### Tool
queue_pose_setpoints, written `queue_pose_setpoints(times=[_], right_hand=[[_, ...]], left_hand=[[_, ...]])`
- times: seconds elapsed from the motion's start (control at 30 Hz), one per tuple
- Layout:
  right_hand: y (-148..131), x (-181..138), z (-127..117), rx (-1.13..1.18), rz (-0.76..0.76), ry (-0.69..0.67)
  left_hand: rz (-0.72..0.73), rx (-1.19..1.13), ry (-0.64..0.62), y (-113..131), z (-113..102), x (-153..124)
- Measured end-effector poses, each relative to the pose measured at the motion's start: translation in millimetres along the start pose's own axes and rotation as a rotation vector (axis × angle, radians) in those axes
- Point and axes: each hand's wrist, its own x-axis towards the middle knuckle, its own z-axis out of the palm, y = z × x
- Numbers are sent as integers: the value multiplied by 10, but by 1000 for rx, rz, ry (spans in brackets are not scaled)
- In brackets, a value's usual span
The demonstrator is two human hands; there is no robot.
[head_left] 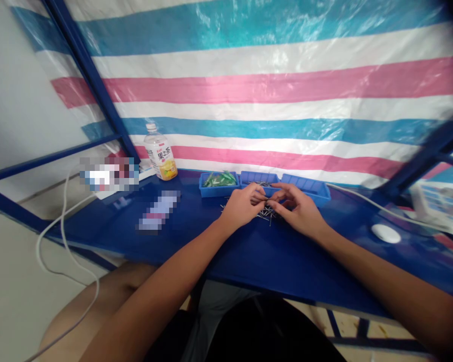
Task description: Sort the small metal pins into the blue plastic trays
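A pile of thin metal pins, perhaps nails or rivets, lies on the blue table just under my fingertips. My left hand is closed in a pinch above the pile, and what it grips is too small to name. Fingertips of my right hand meet close to the left ones, also pinched, their contents hidden. Right behind my hands stand three blue bins: one with green pieces in clear plastic, a middle bin holding more metal pins, and a right bin partly covered by my right hand.
A labelled drink bottle stands at the back left. A blurred-out flat object lies left of my forearm. A white round object sits at the right, near a white cable. Blue metal posts and a striped sheet bound the table.
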Motion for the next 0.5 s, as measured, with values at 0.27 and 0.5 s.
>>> queue_pose_setpoints(times=[0.27, 0.5], right_hand=[[-40, 4, -34, -198, -33, -17], [8, 8, -18, -195, 11, -11]], left_hand=[[21, 54, -13, 54, -5, -9], [45, 51, 19, 59, -15, 12]])
